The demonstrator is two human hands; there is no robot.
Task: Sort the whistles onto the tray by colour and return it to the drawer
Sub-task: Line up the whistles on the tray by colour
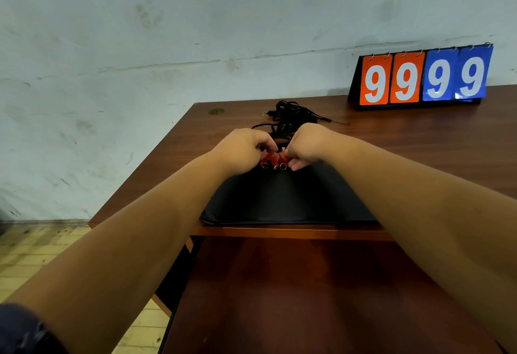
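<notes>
Curling tightly inward, the fingers of the right hand pinch the red whistles from 3 o'clock. The left hand, equally curled, grips the same cluster from 9 o'clock. The whistles sit between the two sets of fingertips, at the 12 o'clock edge of the black tray. They are glossy red, small, with metal split rings hanging at 6 o'clock; how many there are cannot be told. Black lanyards lie heaped just beyond at 12 o'clock on the wooden table.

"9999" — on the flip scoreboard
</notes>
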